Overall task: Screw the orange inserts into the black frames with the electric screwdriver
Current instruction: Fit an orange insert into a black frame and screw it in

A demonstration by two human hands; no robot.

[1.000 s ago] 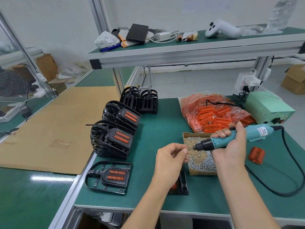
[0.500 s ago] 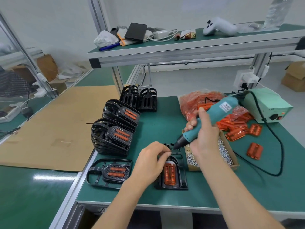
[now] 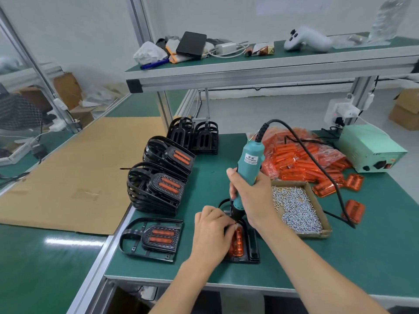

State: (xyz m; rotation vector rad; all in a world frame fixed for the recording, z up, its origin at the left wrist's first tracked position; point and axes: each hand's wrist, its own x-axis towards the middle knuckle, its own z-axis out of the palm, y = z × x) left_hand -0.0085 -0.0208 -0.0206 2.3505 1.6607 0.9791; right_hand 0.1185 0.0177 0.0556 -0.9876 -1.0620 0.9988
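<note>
- Head view: the right hand (image 3: 254,196) grips the teal electric screwdriver (image 3: 248,168) nearly upright, tip down on the glossy orange insert (image 3: 237,243).
- The insert sits in a matte black frame (image 3: 252,248) near the desk's (image 3: 340,257) front edge.
- The left hand (image 3: 212,232), fingers curled, pinches at the tip.
- A cardboard tray of screws (image 3: 297,209) lies just right.

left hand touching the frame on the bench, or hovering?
Touching. In the head view the left hand lies on the black frame, fingers curled at the top of its orange insert beside the electric screwdriver tip; no gap shows.
</note>
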